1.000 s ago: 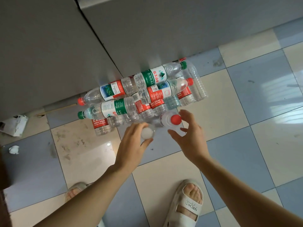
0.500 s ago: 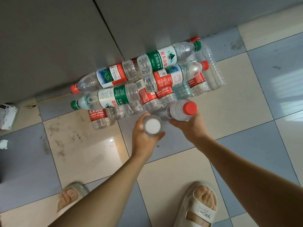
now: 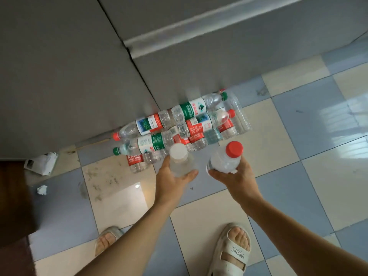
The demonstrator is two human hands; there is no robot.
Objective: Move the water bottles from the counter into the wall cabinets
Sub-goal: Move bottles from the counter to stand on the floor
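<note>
We hold a white-capped bottle (image 3: 180, 160) in the left hand (image 3: 173, 179) and a red-capped bottle (image 3: 227, 159) in the right hand (image 3: 235, 177), caps up, above the floor (image 3: 298, 176); both grips closed around them.

White-capped bottle (image 3: 180, 160), red-capped bottle (image 3: 226, 159); piled bottles (image 3: 179, 124) carry red, green labels; floor (image 3: 288, 136) checkered blue-cream.

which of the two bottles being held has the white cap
The bottle in the left hand has the white cap; the bottle in the right hand has a red cap.
</note>
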